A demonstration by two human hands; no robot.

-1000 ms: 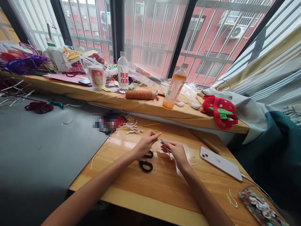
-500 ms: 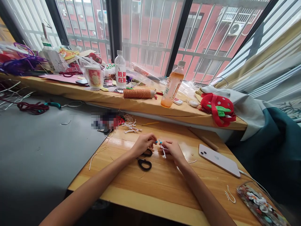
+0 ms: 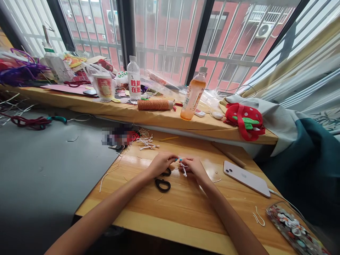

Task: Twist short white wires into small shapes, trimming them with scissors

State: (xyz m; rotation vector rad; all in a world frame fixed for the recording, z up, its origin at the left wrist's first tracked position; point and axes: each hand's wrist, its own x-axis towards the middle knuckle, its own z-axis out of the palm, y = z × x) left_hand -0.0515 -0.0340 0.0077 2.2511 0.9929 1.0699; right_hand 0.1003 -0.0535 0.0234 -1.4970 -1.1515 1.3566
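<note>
Both my hands meet over the middle of the wooden table (image 3: 186, 212). My left hand (image 3: 160, 163) pinches one end of a small white strip (image 3: 183, 166), fingers closed. My right hand (image 3: 193, 167) is closed on the other part of the same white strip, which pokes out between the two hands. Black-handled scissors (image 3: 162, 183) lie on the table just under my left wrist. A little heap of cut white strips (image 3: 147, 142) lies farther back on the table.
A white phone (image 3: 245, 174) lies to the right, a patterned phone case (image 3: 293, 226) near the right front corner. On the yellow sill stand a water bottle (image 3: 133, 79), an orange drink bottle (image 3: 192, 95), a thread spool (image 3: 154, 105), a cup (image 3: 103, 86) and a strawberry pouch (image 3: 245, 120). A grey mat (image 3: 47, 166) covers the left.
My hands have drawn closer together and slid slightly away from me; the white strip, first held up in the right fingers, is now pinched between both hands.
</note>
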